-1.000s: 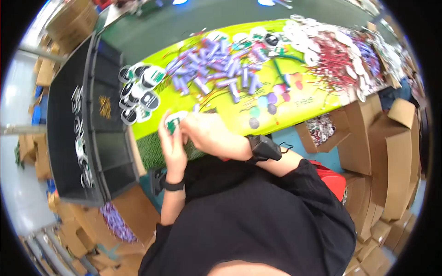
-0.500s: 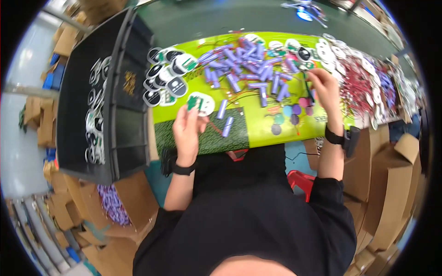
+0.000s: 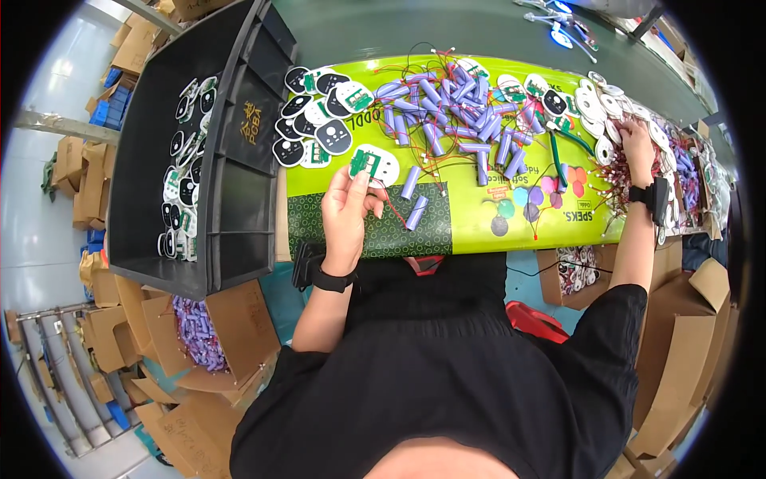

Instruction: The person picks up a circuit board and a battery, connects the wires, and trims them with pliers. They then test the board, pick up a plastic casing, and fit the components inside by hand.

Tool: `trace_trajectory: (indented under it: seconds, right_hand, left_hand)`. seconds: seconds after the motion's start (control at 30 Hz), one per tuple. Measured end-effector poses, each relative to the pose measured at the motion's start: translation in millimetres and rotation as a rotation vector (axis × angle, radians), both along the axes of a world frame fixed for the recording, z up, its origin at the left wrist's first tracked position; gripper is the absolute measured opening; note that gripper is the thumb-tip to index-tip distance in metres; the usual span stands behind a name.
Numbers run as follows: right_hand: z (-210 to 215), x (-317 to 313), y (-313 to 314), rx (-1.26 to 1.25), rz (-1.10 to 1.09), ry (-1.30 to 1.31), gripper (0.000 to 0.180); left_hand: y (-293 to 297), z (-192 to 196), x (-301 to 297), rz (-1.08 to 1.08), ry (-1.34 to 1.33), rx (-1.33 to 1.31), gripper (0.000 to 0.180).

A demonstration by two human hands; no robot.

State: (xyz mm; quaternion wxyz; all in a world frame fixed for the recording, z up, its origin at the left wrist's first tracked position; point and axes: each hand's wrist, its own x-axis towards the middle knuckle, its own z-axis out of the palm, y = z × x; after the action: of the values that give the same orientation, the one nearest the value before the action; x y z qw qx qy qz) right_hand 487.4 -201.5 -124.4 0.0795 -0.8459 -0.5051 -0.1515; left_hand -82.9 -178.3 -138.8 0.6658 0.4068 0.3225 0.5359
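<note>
My left hand [image 3: 346, 209] pinches a white rounded plate [image 3: 386, 169] with a green circuit board on its face. Thin red wires trail from under it toward a purple battery cell [image 3: 416, 213] on the dark green patterned part of the mat; another cell [image 3: 411, 183] lies beside it. At the right, my right hand [image 3: 637, 148] bends its fingers into the heap of red wired leads [image 3: 616, 177] and white discs [image 3: 591, 104]; its fingertips are partly hidden there. A green-handled hand tool, apparently pliers [image 3: 556, 160], lies spread on the mat, left of that hand.
Many wired purple cells [image 3: 459, 108] cover the middle of the yellow-green mat [image 3: 471, 219]. Black and white plates [image 3: 319, 132] cluster at its left. A tall black crate [image 3: 227, 160] with plates inside stands beyond them. Cardboard boxes [image 3: 678, 351] flank me; a green surface [image 3: 399, 32] runs behind.
My right hand has let go of the green-handled tool and moved right to the heap of leads and discs. My left hand keeps hold of the plate. The view has shifted slightly.
</note>
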Motion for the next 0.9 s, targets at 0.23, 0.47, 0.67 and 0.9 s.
trace_trajectory:
  seconds: [0.23,0.47,0.67,0.9]
  right_hand:
    - [26.8,-52.1,-11.6,0.088,-0.06,-0.202,0.02]
    - [48.0,-269.7,-28.5,0.413,0.752,0.639,0.011]
    - [37.2,-393.5,-33.0,0.461,0.9,0.914,0.019]
    - [9.2,-417.6,-15.6,0.425,0.816,0.856,0.017]
  left_hand:
    - [1.4,6.1,6.2,-0.036,-0.065,-0.035,0.018]
    - [-2.6,6.9,14.9,-0.03,-0.003,0.0,0.018]
    - [-7.6,12.6,19.4,-0.002,0.092,0.025,0.019]
    - [-14.3,10.2,23.6,0.009,0.052,-0.008,0.023]
